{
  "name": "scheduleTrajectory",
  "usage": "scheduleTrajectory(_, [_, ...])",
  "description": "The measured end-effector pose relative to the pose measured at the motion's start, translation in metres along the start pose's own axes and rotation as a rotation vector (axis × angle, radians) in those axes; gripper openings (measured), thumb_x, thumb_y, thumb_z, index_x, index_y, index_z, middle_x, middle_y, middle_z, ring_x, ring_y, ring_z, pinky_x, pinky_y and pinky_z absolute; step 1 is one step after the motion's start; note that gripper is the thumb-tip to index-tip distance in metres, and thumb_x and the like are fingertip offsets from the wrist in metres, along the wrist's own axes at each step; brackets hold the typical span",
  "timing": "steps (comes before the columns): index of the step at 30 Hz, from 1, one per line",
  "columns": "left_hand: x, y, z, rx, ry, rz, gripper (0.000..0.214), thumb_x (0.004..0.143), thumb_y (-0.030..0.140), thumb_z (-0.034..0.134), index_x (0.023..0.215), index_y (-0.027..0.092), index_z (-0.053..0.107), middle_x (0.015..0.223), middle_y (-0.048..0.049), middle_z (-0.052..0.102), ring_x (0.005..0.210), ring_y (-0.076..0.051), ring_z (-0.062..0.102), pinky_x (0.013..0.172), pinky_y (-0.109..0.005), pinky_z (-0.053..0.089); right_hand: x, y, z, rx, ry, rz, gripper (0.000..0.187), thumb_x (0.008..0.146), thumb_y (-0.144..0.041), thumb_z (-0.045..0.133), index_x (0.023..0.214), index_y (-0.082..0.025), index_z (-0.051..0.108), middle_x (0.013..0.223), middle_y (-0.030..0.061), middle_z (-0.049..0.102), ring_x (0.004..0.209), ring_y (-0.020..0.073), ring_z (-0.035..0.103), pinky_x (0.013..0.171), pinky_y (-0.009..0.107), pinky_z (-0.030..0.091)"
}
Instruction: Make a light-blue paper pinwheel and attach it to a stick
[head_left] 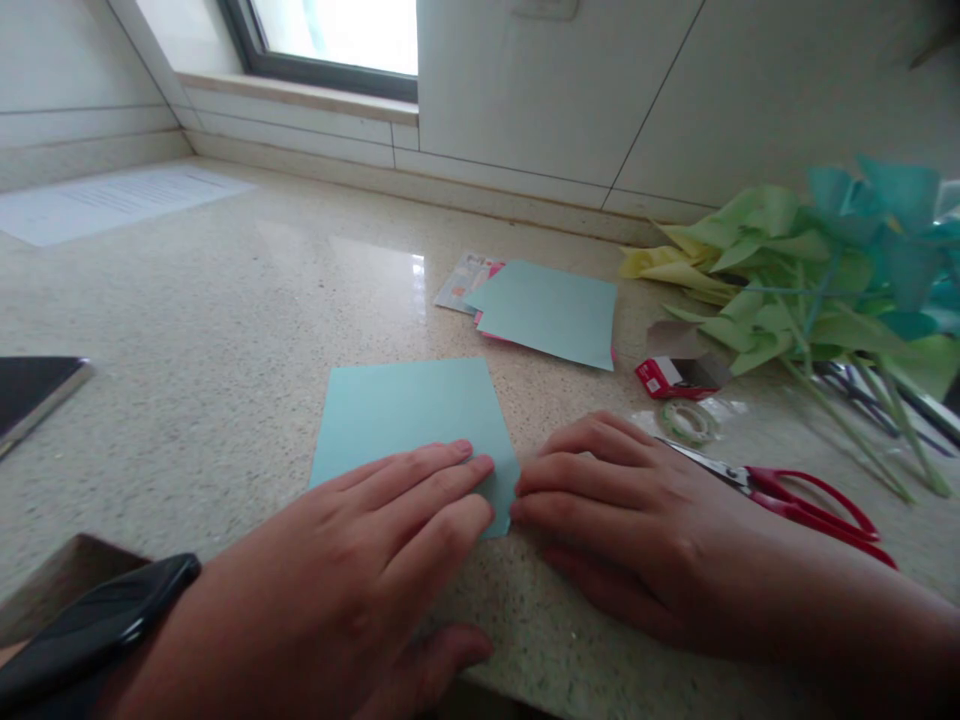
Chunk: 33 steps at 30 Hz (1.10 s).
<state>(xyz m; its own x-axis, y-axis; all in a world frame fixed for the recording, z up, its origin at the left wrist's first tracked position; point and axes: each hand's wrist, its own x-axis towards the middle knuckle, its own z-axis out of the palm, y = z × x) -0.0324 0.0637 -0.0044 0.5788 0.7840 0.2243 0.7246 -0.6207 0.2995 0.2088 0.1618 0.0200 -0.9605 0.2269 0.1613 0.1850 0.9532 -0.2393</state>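
Note:
A light blue sheet of paper (409,410) lies flat on the speckled counter in front of me. My left hand (390,550) rests on its lower part, fingers stretched out and thumb apart, hiding the near left portion. At the sheet's right edge are the fingertips of my right hand (622,510), slightly bent, with the thumb lower and apart from them. I see nothing held in either hand. Red-handled scissors (806,505) lie beside my right hand, their blades partly hidden behind it. Close to its knuckles is a roll of clear tape (686,422).
Behind the sheet lie more blue papers (551,310) over pink ones. An opened small red box (679,375) sits near green and blue paper flowers (810,250) at the right. A printed page (120,200) and a dark flat object (34,390) are at the left.

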Motion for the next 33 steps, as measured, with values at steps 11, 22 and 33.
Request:
scheduleTrajectory(11, [0.0004, 0.0004, 0.0016, 0.010, 0.014, -0.002, 0.036, 0.092, 0.027, 0.062, 0.126, 0.017, 0.056, 0.146, -0.0102, 0.059, 0.134, -0.029, 0.055, 0.106, -0.049, 0.055, -0.0086, -0.0030, -0.0048, -0.087, 0.045, -0.059, 0.020, 0.099, -0.019, 0.054, 0.111, -0.016, 0.070, 0.096, 0.0064, 0.073, 0.093, 0.0214, 0.061, 0.087, 0.041, 0.044])
scheduleTrajectory(22, [0.0003, 0.0001, 0.0029, 0.012, 0.050, 0.034, 0.029, 0.098, 0.028, 0.055, 0.121, 0.013, 0.065, 0.142, -0.0124, 0.062, 0.134, -0.030, 0.055, 0.109, -0.049, 0.054, -0.0089, -0.0021, -0.0073, -0.094, 0.051, -0.078, 0.020, 0.100, -0.020, 0.053, 0.108, -0.017, 0.071, 0.093, 0.0061, 0.071, 0.089, 0.0205, 0.061, 0.084, 0.041, 0.046])
scheduleTrajectory(33, [0.0014, -0.0002, 0.0034, 0.012, 0.055, 0.032, 0.030, 0.097, 0.029, 0.057, 0.122, 0.013, 0.066, 0.141, -0.0129, 0.063, 0.133, -0.031, 0.056, 0.108, -0.050, 0.054, -0.0071, -0.0038, -0.0055, -0.073, 0.053, -0.026, 0.016, 0.098, -0.018, 0.057, 0.108, -0.018, 0.070, 0.095, 0.0035, 0.069, 0.091, 0.0202, 0.058, 0.083, 0.038, 0.047])
